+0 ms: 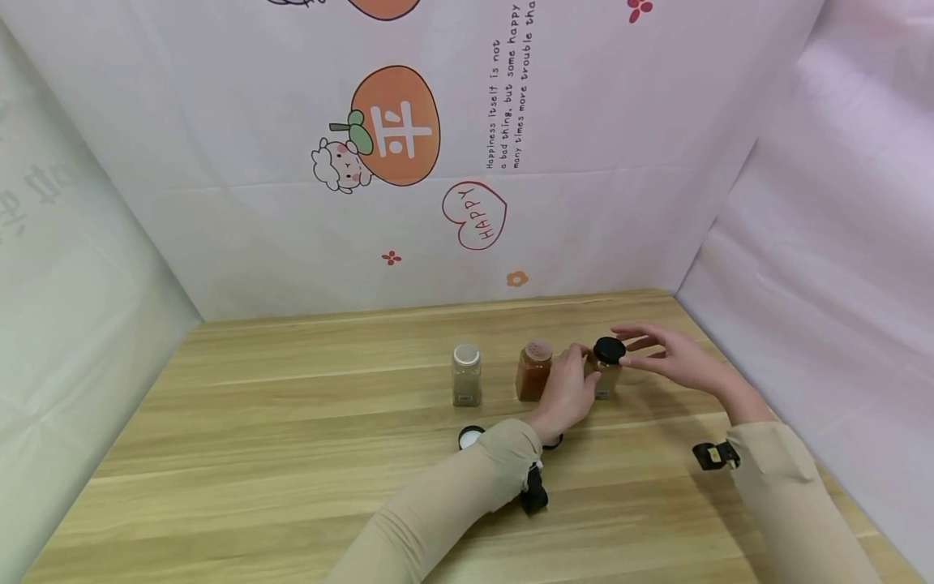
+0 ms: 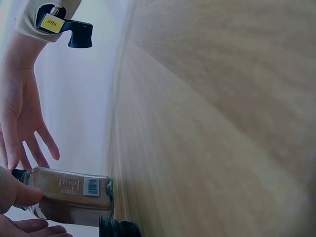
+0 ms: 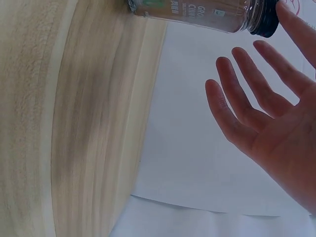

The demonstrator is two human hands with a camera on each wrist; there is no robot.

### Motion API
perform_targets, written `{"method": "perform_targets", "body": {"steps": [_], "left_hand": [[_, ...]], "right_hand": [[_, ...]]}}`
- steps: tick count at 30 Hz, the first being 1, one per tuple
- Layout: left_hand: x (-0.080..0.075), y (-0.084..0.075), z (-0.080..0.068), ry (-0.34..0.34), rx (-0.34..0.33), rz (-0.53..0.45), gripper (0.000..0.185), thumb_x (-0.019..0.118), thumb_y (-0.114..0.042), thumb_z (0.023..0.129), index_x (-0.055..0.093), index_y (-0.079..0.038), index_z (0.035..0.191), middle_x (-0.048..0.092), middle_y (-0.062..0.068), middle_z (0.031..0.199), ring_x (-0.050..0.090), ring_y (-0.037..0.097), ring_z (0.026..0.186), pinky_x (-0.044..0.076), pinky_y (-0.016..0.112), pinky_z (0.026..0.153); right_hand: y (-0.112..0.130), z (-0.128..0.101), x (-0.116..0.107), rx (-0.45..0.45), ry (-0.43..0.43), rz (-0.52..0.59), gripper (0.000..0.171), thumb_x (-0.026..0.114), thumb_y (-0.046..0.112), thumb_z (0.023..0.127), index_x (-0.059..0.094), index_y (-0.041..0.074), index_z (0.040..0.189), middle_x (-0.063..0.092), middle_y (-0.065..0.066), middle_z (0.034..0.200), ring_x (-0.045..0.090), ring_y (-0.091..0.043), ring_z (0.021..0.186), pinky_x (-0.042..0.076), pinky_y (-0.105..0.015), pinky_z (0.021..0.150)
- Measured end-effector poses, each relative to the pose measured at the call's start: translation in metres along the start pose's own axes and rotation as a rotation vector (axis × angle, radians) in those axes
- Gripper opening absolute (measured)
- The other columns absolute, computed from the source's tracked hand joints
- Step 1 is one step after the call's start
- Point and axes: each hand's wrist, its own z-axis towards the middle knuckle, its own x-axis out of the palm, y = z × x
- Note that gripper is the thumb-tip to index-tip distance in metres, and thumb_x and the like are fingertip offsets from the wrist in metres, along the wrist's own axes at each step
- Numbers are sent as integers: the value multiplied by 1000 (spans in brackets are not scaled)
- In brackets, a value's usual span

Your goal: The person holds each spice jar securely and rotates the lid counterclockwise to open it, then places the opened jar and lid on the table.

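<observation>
My left hand (image 1: 567, 393) holds a glass spice jar (image 1: 607, 381) of brown powder, its thumb (image 2: 29, 194) on the near side and the other fingers behind. The jar stands upright at the right of the row and wears a black lid (image 1: 609, 349). My right hand (image 1: 679, 357) is at the lid from the right; in the right wrist view one fingertip meets the lid's edge, while the other fingers (image 3: 242, 101) spread out straight, apart from the jar. To the left stands a jar of reddish-brown spice (image 1: 533, 376), lidless, its pink shaker top showing.
Farther left is a jar of pale greenish powder (image 1: 466, 380) with a white shaker top. A black cap (image 1: 471, 436) lies inside up on the wooden table (image 1: 277, 438), and another black cap (image 1: 556, 442) is partly hidden by my left wrist. Cloth walls border the table.
</observation>
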Motion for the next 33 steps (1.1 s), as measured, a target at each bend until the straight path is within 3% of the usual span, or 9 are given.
{"method": "perform_targets", "body": {"steps": [6, 10, 15, 19, 33], "left_hand": [[0, 0, 1, -2, 7, 0, 33, 59, -20, 95, 49, -11, 125, 57, 7, 124, 57, 14, 112, 49, 21, 86], [-1, -1, 1, -9, 19, 12, 33, 59, -19, 94, 49, -10, 124, 58, 7, 122, 57, 14, 111, 49, 20, 85], [-1, -1, 0, -9, 20, 16, 33, 59, -20, 94, 49, -10, 124, 58, 6, 121, 58, 13, 109, 49, 19, 83], [-1, 0, 0, -6, 25, 17, 33, 59, -20, 95, 49, -10, 124, 58, 7, 121, 58, 14, 109, 49, 19, 83], [-2, -1, 0, 3, 0, 0, 32, 58, -21, 95, 49, -11, 125, 57, 6, 122, 57, 14, 111, 49, 21, 85]], "right_hand": [[4, 1, 6, 54, -58, 14, 56, 64, 36, 90, 47, 11, 136, 54, -17, 131, 57, -39, 113, 52, -49, 84], [5, 4, 13, 54, -111, -4, 56, 68, 36, 87, 50, 3, 129, 56, -19, 126, 59, -39, 108, 54, -46, 82], [5, 6, 20, 48, -151, -17, 50, 72, 33, 84, 53, 1, 118, 59, -19, 117, 61, -40, 104, 56, -41, 78], [6, 6, 21, 38, -173, -23, 46, 72, 30, 84, 54, 1, 115, 59, -19, 115, 60, -41, 104, 55, -44, 78], [6, 5, 14, 9, -128, 21, 43, 70, 27, 86, 57, 4, 120, 59, -18, 122, 58, -40, 109, 51, -51, 86]]}}
